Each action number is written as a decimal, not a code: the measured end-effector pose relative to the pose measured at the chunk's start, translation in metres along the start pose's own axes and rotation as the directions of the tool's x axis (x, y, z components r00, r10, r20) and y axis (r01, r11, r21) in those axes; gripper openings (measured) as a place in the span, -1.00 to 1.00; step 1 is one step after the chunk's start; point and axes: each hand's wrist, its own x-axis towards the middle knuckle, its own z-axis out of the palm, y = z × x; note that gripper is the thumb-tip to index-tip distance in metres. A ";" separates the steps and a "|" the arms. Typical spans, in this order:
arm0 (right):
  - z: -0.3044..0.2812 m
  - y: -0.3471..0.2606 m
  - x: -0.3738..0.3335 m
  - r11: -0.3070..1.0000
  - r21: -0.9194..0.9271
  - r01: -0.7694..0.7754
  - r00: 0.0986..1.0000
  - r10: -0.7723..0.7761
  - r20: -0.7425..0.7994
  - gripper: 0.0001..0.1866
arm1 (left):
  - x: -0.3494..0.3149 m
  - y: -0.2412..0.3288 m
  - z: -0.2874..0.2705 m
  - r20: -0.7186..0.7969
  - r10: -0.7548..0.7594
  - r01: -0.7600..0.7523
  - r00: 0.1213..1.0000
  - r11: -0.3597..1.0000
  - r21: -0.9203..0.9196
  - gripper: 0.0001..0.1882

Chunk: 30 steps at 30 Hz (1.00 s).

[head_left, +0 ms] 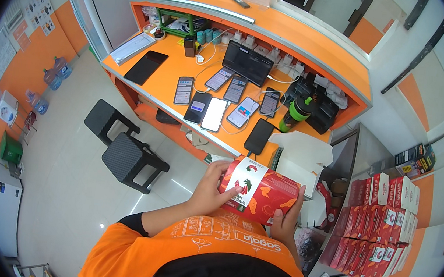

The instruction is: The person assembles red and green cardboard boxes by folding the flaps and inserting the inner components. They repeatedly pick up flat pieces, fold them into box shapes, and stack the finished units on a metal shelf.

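Note:
A red food box (275,197) with an orange-yellow pattern and a white band is held up in front of my chest. My left hand (211,187) grips its left end, the thumb lying across the white band. At the opposite end, my right hand (287,221) has its thumb on the near face and its fingers along the right side. The fingers behind the box are hidden. Just beyond it, an open white carton (300,156) with raised flaps sits at the right end of the orange counter (157,86).
Several phones (214,114), a tablet on a stand (247,61) and a green-black bottle (296,113) occupy the counter, with charging cables among them. Stacked red boxes (380,225) stand at right. Two black stools (132,161) are on the floor at left.

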 end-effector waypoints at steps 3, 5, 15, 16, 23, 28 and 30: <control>-0.006 -0.009 0.007 0.990 -0.132 0.057 0.998 -0.054 0.028 -0.11 | 0.003 0.015 -0.013 0.118 -0.275 0.269 0.954 0.961 0.065 -0.33; -0.006 -0.010 0.009 0.989 -0.137 0.048 0.997 -0.041 0.058 -0.12 | 0.005 0.018 -0.017 0.134 -0.343 0.322 0.930 0.934 0.151 -0.33; -0.003 -0.014 0.012 0.998 -0.066 -0.008 1.000 0.010 0.027 -0.18 | 0.000 -0.002 -0.008 0.193 -0.378 0.414 0.906 0.886 -0.208 -0.43; -0.004 -0.013 0.012 0.997 -0.077 -0.015 0.999 0.019 0.041 -0.17 | 0.001 0.004 -0.012 0.192 -0.398 0.427 0.897 0.892 -0.147 -0.44; -0.004 -0.017 0.012 0.994 -0.106 -0.005 0.997 0.013 0.075 -0.16 | -0.002 0.008 -0.016 0.166 -0.341 0.353 0.925 0.934 -0.049 -0.40; 0.001 -0.015 0.010 0.996 -0.028 -0.089 0.995 0.090 0.034 -0.22 | -0.004 0.003 -0.012 0.343 -0.265 0.398 0.901 0.821 -0.410 -0.25; 0.004 -0.005 0.007 0.972 0.143 -0.187 0.982 0.183 0.043 -0.28 | 0.000 0.018 -0.017 0.432 -0.279 0.479 0.858 0.740 -0.472 -0.22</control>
